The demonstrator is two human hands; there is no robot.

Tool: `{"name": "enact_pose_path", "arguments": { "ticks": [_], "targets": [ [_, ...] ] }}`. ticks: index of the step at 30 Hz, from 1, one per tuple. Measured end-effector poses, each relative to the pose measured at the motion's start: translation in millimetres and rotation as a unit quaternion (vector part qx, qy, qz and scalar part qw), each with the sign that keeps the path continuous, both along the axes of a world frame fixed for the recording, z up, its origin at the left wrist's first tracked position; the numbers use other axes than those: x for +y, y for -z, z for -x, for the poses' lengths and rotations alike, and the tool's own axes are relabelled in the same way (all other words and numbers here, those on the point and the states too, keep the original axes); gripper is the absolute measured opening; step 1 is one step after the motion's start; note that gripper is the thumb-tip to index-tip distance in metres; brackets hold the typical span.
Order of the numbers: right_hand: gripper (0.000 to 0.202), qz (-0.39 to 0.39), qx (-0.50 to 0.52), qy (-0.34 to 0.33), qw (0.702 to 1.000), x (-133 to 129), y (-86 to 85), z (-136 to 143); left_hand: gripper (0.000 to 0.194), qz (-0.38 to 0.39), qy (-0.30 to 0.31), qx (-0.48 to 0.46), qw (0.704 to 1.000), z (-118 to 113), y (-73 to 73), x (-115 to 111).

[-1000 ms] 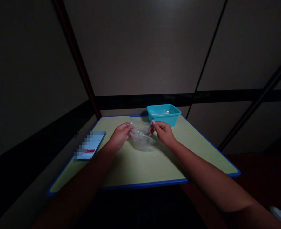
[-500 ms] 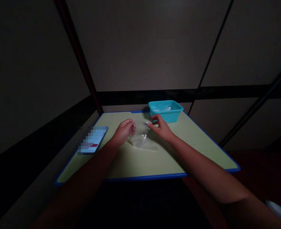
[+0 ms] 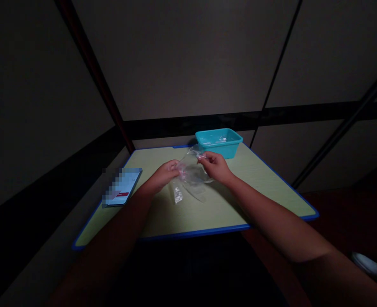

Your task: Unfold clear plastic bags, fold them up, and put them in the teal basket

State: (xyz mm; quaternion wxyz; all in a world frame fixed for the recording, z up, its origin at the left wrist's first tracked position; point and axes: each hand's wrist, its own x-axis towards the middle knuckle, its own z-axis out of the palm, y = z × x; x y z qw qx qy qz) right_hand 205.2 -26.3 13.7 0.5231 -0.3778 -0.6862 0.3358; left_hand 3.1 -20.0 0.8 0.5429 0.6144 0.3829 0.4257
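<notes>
Between my hands hangs a crumpled piece of thin clear plastic film (image 3: pixel 193 177), with narrow strip-like ends dangling over the table; whether it is a bag or a glove I cannot tell. My left hand (image 3: pixel 166 172) is closed on its left side, the fingertips partly behind the see-through film. On the right, my right hand (image 3: pixel 216 165) pinches the upper edge between thumb and fingers, stretching the film. Behind my right hand stands a turquoise plastic basket (image 3: pixel 228 151) with something clear and shiny inside.
A tablet or large phone (image 3: pixel 124 183) with a lit, partly blurred screen lies at the table's left edge. The pale green table (image 3: pixel 188 224) has a blue rim. Wall panels rise behind it and to the left. A whitish object (image 3: pixel 369 262) sits low at the right.
My right hand, earlier beside the film with fingers apart, now pinches its edge. The film has been raised and spread wider between both hands. The view has shifted slightly.
</notes>
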Motion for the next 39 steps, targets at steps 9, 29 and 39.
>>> {"name": "enact_pose_path", "arguments": {
  "ticks": [9, 29, 39],
  "targets": [
    [0.039, 0.141, 0.063, -0.028, 0.988, 7.3, -3.3, -11.2, 0.003, 0.138, -0.058, -0.138, 0.979, 16.2, -17.2, 1.8],
    [0.024, 0.237, 0.012, -0.1, 0.966, 7.7, -1.5, -14.3, 0.05, -0.041, -0.047, 0.136, 0.989, 6.2, -1.1, -2.7],
    [0.036, 0.295, 0.102, -0.354, 0.882, -2.8, 8.0, -7.6, 0.025, -0.069, 0.043, 0.01, 0.997, -17.2, -8.8, -16.1]
  ]
}}
